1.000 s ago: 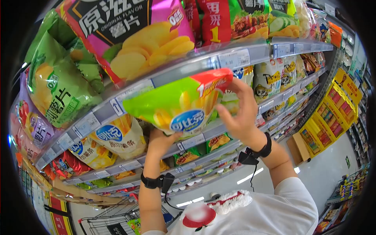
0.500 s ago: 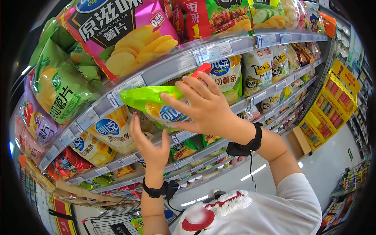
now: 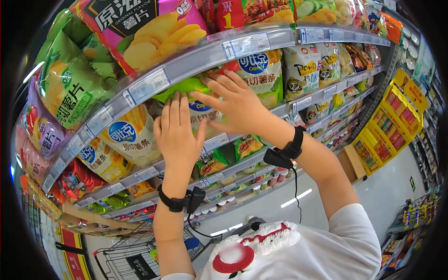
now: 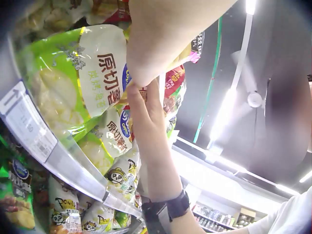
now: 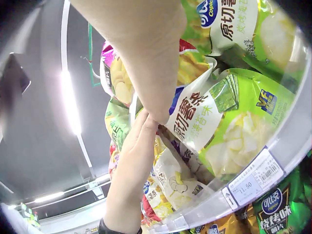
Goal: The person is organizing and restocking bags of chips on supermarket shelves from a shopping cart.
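Observation:
A green-and-white bag of potato chips point(image 3: 204, 120) sits on the middle shelf, partly covered by both hands. My left hand point(image 3: 177, 130) lies flat against its front, fingers straight and pointing up. My right hand point(image 3: 240, 102) touches its upper right side with fingers spread and extended. In the left wrist view the bag's white label point(image 4: 102, 68) and green lower part show beside the hands. From the right wrist, the bag point(image 5: 239, 131) bulges over the shelf's clear lip, and the left hand point(image 5: 134, 165) reaches its top edge.
Similar chip bags flank it, one on the left point(image 3: 128, 135) and one on the right point(image 3: 259, 77). A large pink chip bag point(image 3: 154, 37) hangs over the shelf above. Price labels point(image 3: 149, 86) run along the shelf edges. A shopping cart point(image 3: 135, 252) stands below left.
The bag went from being held tilted in front of the shelf to sitting in among the others. The left hand moved from below it to its front, and the right hand shifted left over it.

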`<state>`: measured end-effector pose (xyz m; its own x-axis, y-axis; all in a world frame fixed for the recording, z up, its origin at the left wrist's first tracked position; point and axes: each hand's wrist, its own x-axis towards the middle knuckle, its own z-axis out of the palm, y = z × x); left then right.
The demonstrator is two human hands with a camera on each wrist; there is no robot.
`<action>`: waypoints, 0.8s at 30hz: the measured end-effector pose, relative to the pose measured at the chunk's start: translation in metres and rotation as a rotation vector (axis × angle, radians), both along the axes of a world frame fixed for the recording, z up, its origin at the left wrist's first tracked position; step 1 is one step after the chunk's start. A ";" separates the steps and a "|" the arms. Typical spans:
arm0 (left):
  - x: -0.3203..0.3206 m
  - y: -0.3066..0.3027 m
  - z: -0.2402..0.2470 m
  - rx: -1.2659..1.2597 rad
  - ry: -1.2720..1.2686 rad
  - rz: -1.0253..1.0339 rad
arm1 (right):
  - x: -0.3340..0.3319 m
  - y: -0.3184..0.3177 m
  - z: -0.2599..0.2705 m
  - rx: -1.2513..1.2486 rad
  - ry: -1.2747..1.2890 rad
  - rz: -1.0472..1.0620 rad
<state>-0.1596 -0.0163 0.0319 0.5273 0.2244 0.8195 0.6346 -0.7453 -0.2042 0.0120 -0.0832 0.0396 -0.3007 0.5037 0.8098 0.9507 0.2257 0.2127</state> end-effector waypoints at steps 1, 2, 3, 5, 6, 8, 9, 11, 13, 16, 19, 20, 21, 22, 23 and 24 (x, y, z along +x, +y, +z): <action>0.002 0.004 0.001 0.009 0.000 0.014 | 0.002 0.005 0.003 0.011 -0.013 0.004; 0.004 0.007 0.001 0.019 0.002 0.027 | 0.005 0.010 0.005 0.023 -0.024 0.007; 0.007 0.008 0.001 -0.002 0.010 0.047 | 0.007 0.014 0.006 0.021 -0.016 0.006; 0.012 0.022 -0.003 0.019 -0.002 0.035 | 0.013 0.024 0.009 0.023 -0.008 0.001; 0.015 0.029 -0.004 0.032 -0.013 0.028 | 0.017 0.030 0.011 0.026 -0.009 -0.002; 0.020 0.039 -0.005 0.028 -0.017 0.066 | 0.025 0.044 0.012 0.015 -0.016 -0.022; 0.021 0.044 -0.006 0.023 -0.016 0.085 | 0.028 0.052 0.011 -0.009 0.002 -0.028; 0.026 0.060 -0.011 0.022 -0.044 0.020 | 0.035 0.064 0.009 -0.062 0.028 -0.042; 0.029 0.070 -0.012 -0.004 -0.060 -0.012 | 0.037 0.067 0.010 0.001 0.009 -0.074; 0.033 0.078 -0.013 -0.062 -0.081 -0.029 | 0.041 0.071 0.012 0.039 0.009 -0.047; 0.033 0.081 -0.016 -0.096 -0.118 -0.123 | 0.045 0.079 0.009 0.054 0.110 0.121; 0.033 0.083 -0.019 -0.110 -0.140 -0.181 | 0.047 0.082 0.009 0.060 0.156 0.194; 0.033 0.085 -0.021 -0.119 -0.164 -0.240 | 0.044 0.082 0.006 0.047 0.207 0.186; 0.035 0.082 -0.023 -0.105 -0.169 -0.254 | 0.042 0.082 0.003 0.035 0.258 0.177; 0.036 0.074 -0.027 -0.091 -0.172 -0.268 | 0.039 0.084 -0.006 0.087 0.293 0.173; 0.037 0.068 -0.032 -0.079 -0.173 -0.284 | 0.035 0.085 -0.014 0.139 0.329 0.168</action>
<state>-0.1223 0.0516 -0.0001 0.4322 0.1556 0.8883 0.4199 -0.9064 -0.0456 0.0467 0.0016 0.0253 -0.0825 0.3486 0.9336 0.9256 0.3741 -0.0579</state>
